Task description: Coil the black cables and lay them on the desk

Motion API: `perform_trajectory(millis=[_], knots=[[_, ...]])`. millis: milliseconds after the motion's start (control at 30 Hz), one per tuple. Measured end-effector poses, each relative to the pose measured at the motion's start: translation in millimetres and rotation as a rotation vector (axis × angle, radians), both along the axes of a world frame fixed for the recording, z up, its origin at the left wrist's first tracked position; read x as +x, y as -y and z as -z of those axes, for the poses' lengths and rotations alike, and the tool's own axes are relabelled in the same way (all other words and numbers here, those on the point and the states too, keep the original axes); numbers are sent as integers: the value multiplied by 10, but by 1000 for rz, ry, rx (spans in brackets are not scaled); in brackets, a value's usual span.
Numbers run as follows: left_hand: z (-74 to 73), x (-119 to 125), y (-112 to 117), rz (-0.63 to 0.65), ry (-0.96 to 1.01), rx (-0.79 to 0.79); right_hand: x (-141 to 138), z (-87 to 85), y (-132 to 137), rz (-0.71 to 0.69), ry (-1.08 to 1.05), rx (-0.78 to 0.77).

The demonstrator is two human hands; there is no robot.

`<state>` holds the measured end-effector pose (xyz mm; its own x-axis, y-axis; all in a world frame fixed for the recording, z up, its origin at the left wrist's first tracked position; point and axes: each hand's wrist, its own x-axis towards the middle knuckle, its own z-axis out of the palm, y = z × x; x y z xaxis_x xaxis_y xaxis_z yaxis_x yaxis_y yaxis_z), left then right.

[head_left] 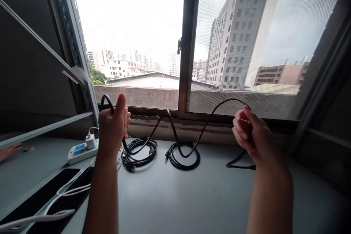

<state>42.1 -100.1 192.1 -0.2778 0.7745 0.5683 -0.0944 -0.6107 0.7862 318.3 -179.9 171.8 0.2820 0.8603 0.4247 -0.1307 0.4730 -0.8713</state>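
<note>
A black cable [205, 126] runs between my two hands, both raised above the table. My left hand [114, 122] is closed around it with the thumb pointing up; a short loop rises behind the thumb and a length drops below the fist. On the right, my right hand [251, 129] grips the same cable between curled fingers and thumb. Its middle sags in bends toward the tabletop, and one end with a dark plug [251, 167] lies under the right hand. Two coiled black cables, a left coil [139, 163] and a right coil [183, 167], lie flat between my hands.
A white power strip [82, 151] with a plugged-in charger [90, 141] sits at left. White cords [65, 188] cross dark flat panels [41, 193] nearer me. A metal frame [82, 55] stands at left, the window [189, 47] behind. Another person's hand [11, 151] shows at far left.
</note>
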Motion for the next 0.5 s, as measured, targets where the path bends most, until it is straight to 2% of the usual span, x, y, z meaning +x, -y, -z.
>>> perform_trajectory(millis=[100,233,333,433,500], knots=[[-22,64,56,26,2,47,43,5,-19,41,9,-37],[-52,144,194,75,-10,129,64,-4,4,-73,24,-18],[-70,135,313,95,12,181,25,-9,19,-90,110,-23],[-73,96,402,100,0,241,-73,-20,18,-40,185,-76],[-55,110,414,195,-65,302,-178,-29,3,30,205,-72]])
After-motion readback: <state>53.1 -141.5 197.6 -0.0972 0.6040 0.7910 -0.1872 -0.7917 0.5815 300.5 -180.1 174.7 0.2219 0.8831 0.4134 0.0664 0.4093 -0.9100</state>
